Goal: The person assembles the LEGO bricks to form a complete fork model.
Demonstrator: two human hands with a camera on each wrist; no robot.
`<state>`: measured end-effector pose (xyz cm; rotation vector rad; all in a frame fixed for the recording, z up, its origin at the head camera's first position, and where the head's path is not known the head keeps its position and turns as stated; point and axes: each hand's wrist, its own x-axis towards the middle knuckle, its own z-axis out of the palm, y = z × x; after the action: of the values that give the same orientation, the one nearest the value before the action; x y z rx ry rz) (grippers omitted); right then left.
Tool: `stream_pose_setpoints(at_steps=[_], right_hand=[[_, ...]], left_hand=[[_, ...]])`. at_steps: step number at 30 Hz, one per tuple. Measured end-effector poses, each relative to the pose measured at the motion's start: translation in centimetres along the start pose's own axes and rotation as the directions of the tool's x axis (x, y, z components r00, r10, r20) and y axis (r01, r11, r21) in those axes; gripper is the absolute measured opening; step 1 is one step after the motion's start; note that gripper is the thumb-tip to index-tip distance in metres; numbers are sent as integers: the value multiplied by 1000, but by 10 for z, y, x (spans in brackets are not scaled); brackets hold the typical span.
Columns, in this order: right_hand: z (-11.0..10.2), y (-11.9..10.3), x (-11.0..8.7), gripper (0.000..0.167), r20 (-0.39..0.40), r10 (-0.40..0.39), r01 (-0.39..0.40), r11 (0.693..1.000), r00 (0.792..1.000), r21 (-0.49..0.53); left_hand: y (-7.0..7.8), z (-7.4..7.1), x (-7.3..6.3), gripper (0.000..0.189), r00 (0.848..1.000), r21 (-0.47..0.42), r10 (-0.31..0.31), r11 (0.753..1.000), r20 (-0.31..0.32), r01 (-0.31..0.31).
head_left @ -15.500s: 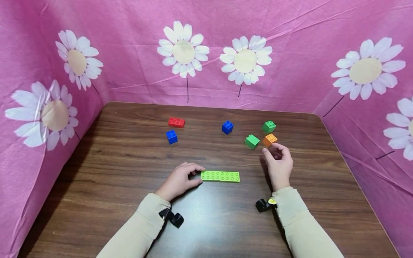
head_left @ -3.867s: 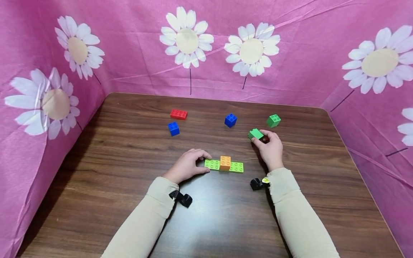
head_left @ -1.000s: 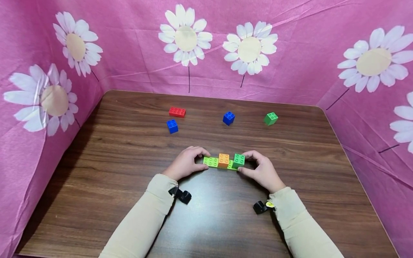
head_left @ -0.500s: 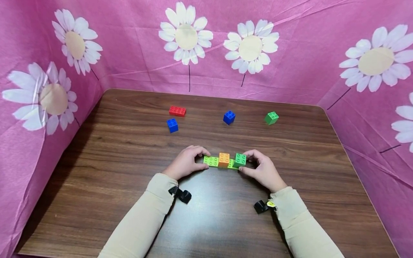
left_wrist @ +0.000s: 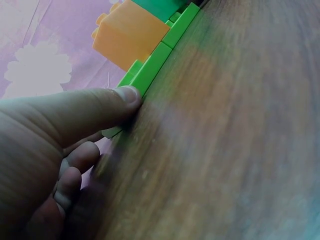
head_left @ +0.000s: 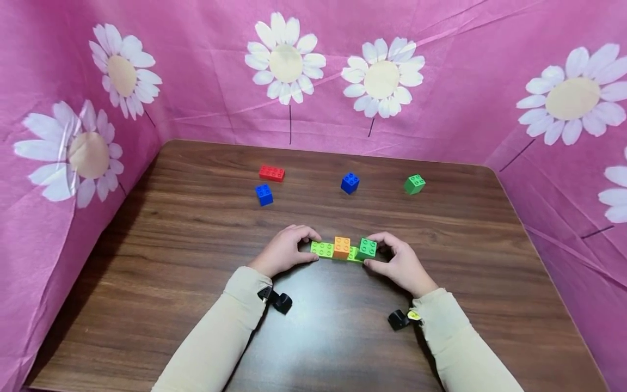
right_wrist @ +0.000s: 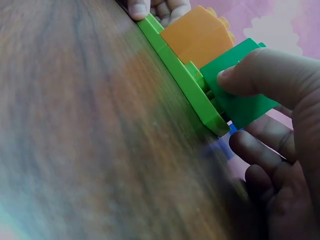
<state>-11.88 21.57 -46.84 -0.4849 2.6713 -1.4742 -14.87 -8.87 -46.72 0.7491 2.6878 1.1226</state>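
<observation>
Pink flowered cloth [head_left: 323,133] behind a brown worktop [head_left: 196,218]

A green block [head_left: 367,249] is held slightly tilted at the right end of a lime strip [head_left: 321,250] — the right hand [head_left: 400,265] pinches it, grip drawn to the block's width. The left hand [head_left: 286,251] holds the strip's other end, grip narrowed between thumb and fingers. An orange block [head_left: 342,248] stands mid-strip. Farther back lie a red block [head_left: 271,173] near a blue block [head_left: 264,195], another blue block [head_left: 350,183], a second green block [head_left: 414,184].

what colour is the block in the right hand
Green; the right hand holds the block, clearest in the right wrist view.
</observation>
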Motion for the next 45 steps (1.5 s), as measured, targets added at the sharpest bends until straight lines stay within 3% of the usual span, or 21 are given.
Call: stream_pose_setpoints(at_steps=[16,31,37,45], right_hand=[[3,-2,5,35,-4,-21,21,998,1000,-55],[-14,-7,20,31,161,-42,76,975,986,-209],[-18,-13,27,29,213,6,48,968,977,-248],[-12,-10,28,30,207,-10,68,959,978,-277]], left_hand=[[-1,0,2,33,1000,6,15,1000,-1,-15],[0,0,2,33,1000,-14,3,1000,-7,-3],[2,0,2,33,1000,-7,-5,1000,-9,4],[1,1,3,32,1000,-16,-17,1000,-10,17]])
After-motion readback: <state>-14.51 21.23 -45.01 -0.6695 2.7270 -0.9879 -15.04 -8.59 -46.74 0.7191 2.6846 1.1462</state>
